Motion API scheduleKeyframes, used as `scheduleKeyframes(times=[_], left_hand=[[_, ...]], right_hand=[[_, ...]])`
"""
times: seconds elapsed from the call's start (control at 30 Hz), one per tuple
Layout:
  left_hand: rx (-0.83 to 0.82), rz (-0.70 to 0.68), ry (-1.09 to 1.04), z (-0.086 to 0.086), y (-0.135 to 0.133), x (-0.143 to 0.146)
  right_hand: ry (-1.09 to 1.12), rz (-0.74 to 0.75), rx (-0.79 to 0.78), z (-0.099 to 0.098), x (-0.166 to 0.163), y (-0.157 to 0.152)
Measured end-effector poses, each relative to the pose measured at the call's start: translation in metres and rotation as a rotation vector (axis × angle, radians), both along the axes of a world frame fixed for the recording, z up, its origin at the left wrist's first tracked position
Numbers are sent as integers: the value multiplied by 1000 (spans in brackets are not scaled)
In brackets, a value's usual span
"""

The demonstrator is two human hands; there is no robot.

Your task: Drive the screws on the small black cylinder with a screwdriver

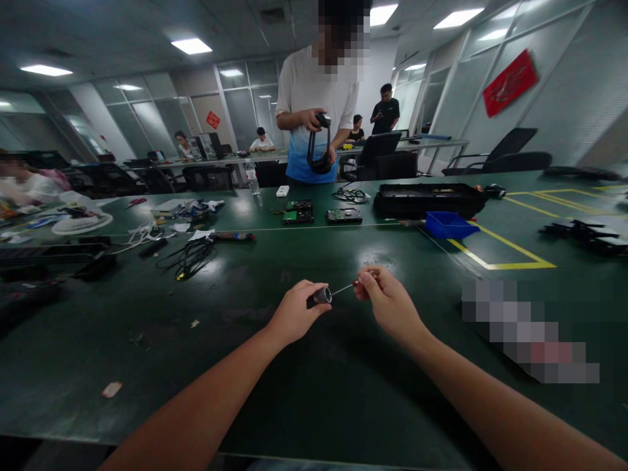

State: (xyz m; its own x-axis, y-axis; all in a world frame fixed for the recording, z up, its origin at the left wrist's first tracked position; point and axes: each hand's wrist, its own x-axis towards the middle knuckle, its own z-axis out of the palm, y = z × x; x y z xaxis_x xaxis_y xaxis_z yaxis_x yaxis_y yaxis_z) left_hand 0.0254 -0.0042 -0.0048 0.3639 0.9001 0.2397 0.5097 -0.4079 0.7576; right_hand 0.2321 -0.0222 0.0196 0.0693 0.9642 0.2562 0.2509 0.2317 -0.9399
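Note:
My left hand (296,312) is closed around a small dark cylindrical part (322,296) with a grey open end facing right. My right hand (385,297) pinches the handle of a thin screwdriver (345,287), whose metal shaft points left with its tip at the mouth of the cylinder. Both hands hover just above the dark green table (275,366), near its middle.
A person in a white and blue shirt (316,104) stands across the table holding a black strap device. Circuit boards (298,212), a black case (429,199), a blue bin (449,224), black cables (189,258) and a white fan (81,224) lie farther back. Other people sit behind.

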Motion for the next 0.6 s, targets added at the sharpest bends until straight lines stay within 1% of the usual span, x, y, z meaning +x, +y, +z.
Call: scheduleKeyframes(times=[0.2, 0.6], left_hand=[[-23, -18, 16, 0, -1, 0], [-26, 35, 30, -2, 1, -2]], right_hand=[[-6, 10, -12, 0, -1, -2], [-142, -92, 58, 2, 4, -3]])
